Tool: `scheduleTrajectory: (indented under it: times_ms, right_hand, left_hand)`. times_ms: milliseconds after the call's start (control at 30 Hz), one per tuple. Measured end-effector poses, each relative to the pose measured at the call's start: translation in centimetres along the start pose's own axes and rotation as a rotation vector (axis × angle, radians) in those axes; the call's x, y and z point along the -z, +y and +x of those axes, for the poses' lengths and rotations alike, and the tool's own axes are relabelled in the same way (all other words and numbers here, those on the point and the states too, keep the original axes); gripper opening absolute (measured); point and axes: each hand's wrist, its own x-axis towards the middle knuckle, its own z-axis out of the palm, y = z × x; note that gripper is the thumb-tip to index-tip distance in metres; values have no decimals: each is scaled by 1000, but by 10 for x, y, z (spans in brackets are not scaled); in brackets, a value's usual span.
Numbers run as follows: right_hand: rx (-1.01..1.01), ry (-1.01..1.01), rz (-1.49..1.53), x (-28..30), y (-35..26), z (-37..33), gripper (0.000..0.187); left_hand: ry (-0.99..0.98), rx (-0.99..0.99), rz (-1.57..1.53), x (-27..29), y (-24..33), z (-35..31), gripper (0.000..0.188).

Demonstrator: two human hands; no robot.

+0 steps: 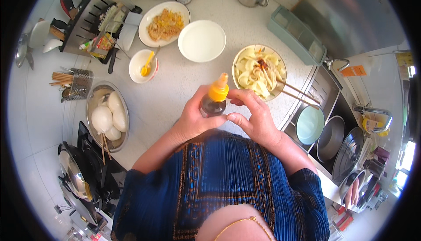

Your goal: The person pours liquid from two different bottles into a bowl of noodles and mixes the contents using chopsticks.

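White speckled kitchen bench (171,96) carries, at one o'clock, a noodle bowl (258,71) already filled, while left hand (193,118) grips a dark orange-capped bottle (214,102), right hand (254,118) pinching its cap, unpoured.

You stand at a pale speckled kitchen counter (175,96), a gas stove (94,171) on your left, a steel sink (333,122) right, brightly daylit.

Both forearms come up from the lower edge and meet at the middle. The left hand (193,118) is curled closed, and the right hand (254,118) has its fingers bent toward it.
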Motion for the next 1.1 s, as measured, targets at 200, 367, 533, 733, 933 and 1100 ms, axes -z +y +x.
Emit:
scheduleTrajectory:
  times_ms: [200,367,533,733,933,1100]
  right_hand:
    - [65,65,79,1,-3,11,44]
    - [29,84,142,-6,5,4,51]
    - [47,29,65,-22,6,0,80]
    - [-16,92,60,-23,1,6,83]
    - [51,46,124,-15,-3,0,78]
    - [-75,-188,614,-3,-1,-12,75]
  left_hand:
    - [-21,-47,-23,5,6,8,61]
    - [71,-47,-125,-6,3,9,65]
    - [142,-67,-196,-16,12,15,83]
    - [45,-211,44,-21,10,22,80]
    - [-28,-175,47,-1,42,29,44]
    - [-113,-259,-342,-19,56,24,35]
